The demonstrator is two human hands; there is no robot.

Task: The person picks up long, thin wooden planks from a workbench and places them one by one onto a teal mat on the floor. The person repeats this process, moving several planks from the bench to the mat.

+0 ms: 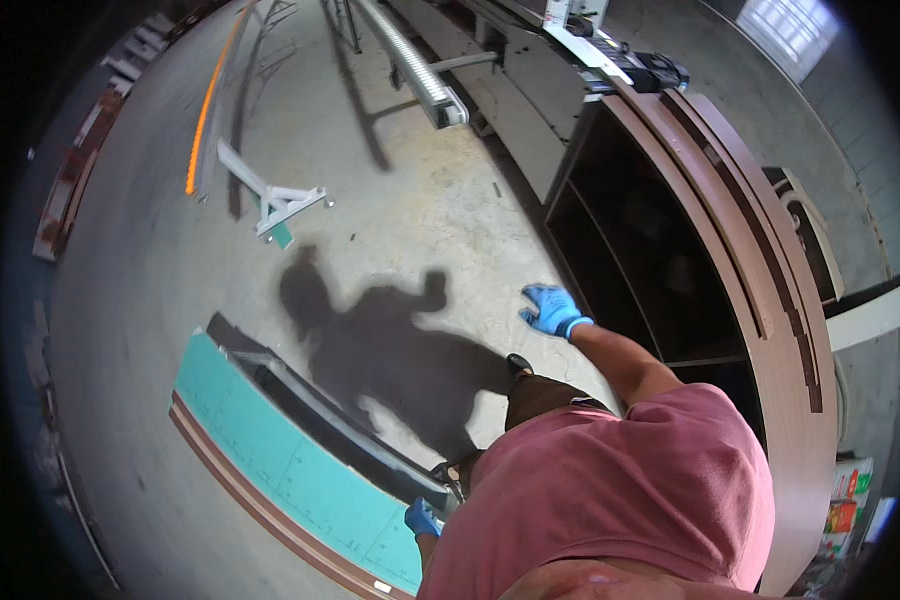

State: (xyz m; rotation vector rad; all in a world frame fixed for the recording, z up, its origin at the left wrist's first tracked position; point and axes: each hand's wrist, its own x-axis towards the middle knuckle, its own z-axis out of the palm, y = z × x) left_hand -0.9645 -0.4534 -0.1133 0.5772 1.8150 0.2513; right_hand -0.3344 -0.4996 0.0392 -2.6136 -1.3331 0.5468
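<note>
Hands: R point(552, 309) open, gloved | L point(421, 518) grips teal flat panel point(300, 470) | brown cabinet point(670, 270)

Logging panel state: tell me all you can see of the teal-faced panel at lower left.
The teal-faced panel is a long flat board with a teal top face marked by faint lines and a brown edge band along its outer side. It runs diagonally over the concrete floor, beside a dark metal rail. The left hand, blue-gloved, is at its near end; contact unclear.

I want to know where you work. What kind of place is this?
Probably a furniture workshop. A big brown cabinet with bare shelves stands on a concrete floor, a long metal rail runs nearby, and a green-faced board lies flat.
</note>
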